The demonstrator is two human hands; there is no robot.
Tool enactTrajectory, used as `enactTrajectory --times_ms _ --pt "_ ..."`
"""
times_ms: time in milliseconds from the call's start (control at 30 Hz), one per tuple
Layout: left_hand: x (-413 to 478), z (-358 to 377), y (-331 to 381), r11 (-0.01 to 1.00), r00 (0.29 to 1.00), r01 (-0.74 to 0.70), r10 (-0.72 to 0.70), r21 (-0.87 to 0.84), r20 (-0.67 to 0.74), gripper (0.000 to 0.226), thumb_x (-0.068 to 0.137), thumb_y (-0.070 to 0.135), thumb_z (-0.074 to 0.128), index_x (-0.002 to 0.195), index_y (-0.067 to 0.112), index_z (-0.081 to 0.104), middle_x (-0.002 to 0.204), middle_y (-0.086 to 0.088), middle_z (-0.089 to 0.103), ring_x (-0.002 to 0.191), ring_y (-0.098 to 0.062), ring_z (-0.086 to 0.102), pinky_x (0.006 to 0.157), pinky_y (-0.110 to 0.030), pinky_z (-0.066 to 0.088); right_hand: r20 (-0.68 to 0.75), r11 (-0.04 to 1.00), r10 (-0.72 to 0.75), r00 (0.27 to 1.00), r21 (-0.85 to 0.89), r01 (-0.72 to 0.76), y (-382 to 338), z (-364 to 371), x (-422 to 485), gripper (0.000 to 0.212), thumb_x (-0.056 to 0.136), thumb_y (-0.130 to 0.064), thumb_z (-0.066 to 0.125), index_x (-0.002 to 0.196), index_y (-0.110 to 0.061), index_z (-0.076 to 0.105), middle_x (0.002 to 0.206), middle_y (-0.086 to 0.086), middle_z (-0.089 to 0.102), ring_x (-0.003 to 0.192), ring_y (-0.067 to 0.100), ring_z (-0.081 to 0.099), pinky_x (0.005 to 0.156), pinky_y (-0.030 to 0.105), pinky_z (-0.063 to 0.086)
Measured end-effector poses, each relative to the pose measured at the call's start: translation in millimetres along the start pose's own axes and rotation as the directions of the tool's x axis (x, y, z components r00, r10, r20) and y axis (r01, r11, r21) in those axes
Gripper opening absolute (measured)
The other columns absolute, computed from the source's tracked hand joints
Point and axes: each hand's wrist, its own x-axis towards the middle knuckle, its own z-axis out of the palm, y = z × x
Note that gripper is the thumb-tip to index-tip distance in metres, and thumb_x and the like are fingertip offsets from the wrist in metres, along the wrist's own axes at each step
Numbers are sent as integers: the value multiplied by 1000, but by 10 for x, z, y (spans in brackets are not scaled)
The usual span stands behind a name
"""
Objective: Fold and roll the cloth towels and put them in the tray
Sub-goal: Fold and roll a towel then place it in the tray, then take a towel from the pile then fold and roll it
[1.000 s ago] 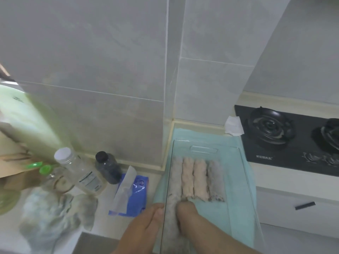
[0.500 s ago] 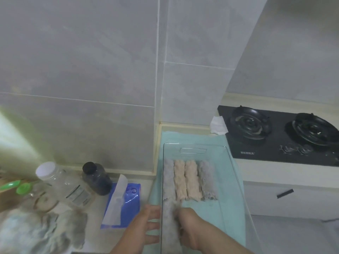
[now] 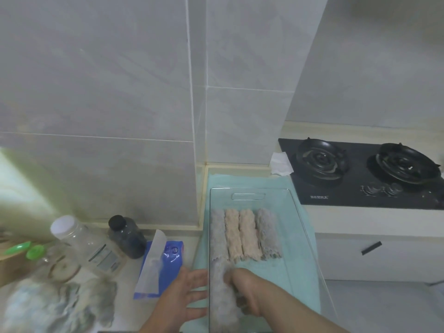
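A clear plastic tray [image 3: 249,191] lies on a mint-green cloth [image 3: 298,267]. Side by side at its far end lie several rolled towels: a grey one [image 3: 218,230], two beige ones [image 3: 241,234] and another grey one [image 3: 268,233]. A further grey rolled towel [image 3: 222,289] lies in the near left part of the tray. My right hand [image 3: 242,292] is inside the tray, fingers pressed against that roll. My left hand [image 3: 185,293] is open, fingers spread, flat against the tray's left wall from outside. A heap of grey unrolled towels [image 3: 55,306] lies at the lower left.
Left of the tray lie a blue packet [image 3: 163,265], a dark bottle [image 3: 127,236] and a clear white-capped jar [image 3: 86,246]. A black gas hob [image 3: 360,174] sits to the right, a white tissue [image 3: 280,163] by its corner. Tiled walls stand close behind.
My left hand has opened and spread against the tray's outer left side. The view has shifted right, showing more of the hob. My right hand stays on the grey roll.
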Motion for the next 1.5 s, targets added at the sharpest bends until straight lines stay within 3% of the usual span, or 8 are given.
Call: enactTrajectory --times_ms 300,500,633,733,933,1100,1300,1500 --pt "-35 -152 48 998 1000 14 -12 54 -19 57 97 52 23 103 11 63 124 -17 56 109 -34 54 79 -46 50 -97 994 -111 989 -5 111 -115 -143 -145 29 99 -28 38 76 -17 51 71 0 49 59 12 43 45 17 34" --pt "-93 -157 239 995 991 -95 92 -33 -101 60 101 44 18 117 -1 54 117 -21 56 111 -37 49 79 -40 45 -141 989 -117 983 -102 103 -142 -363 -66 14 89 -22 44 83 -12 51 77 6 47 66 20 44 64 26 43" --pt "-96 -56 182 998 988 -63 64 12 -143 63 100 49 19 116 2 58 120 -19 57 112 -35 52 91 -47 43 95 987 63 994 -155 -48 -66 -231 -34 31 92 -29 41 76 -6 52 68 13 55 59 23 54 63 32 49" --pt "-115 74 83 999 992 -8 14 46 -123 69 95 60 17 116 10 59 118 -14 58 105 -33 55 80 -46 48 236 996 70 969 -66 -56 27 -84 2 30 97 -33 38 87 -12 56 84 9 62 73 23 61 68 33 52" --pt "-163 23 165 998 982 -48 41 -31 -187 68 97 57 17 111 7 61 121 -19 59 114 -38 54 90 -51 45 188 1000 -11 982 -8 12 -2 -105 111 36 92 -39 44 98 -8 60 88 12 63 78 26 61 75 34 50" --pt "-327 -3 96 981 947 -181 154 -72 -283 73 97 58 15 109 5 62 108 -23 64 95 -36 60 83 -49 50 148 977 3 989 -211 29 -30 -338 28 40 79 -52 54 81 -12 51 67 10 48 52 18 46 58 23 39" --pt "-706 210 -105 883 821 -454 363 -118 -440 77 96 61 16 110 2 63 93 -20 66 76 -29 61 66 -36 50 245 875 -231 941 -370 312 -366 -770 -274 14 86 -33 48 81 -20 50 67 3 46 52 18 41 54 21 38" --pt "-1322 582 -429 711 603 -698 518 -87 -607 79 94 61 13 105 1 62 97 -21 65 86 -31 62 77 -43 50 415 721 -599 685 -92 686 -656 -1070 -1149 7 95 -14 47 96 -12 53 75 5 46 61 17 38 55 26 31"
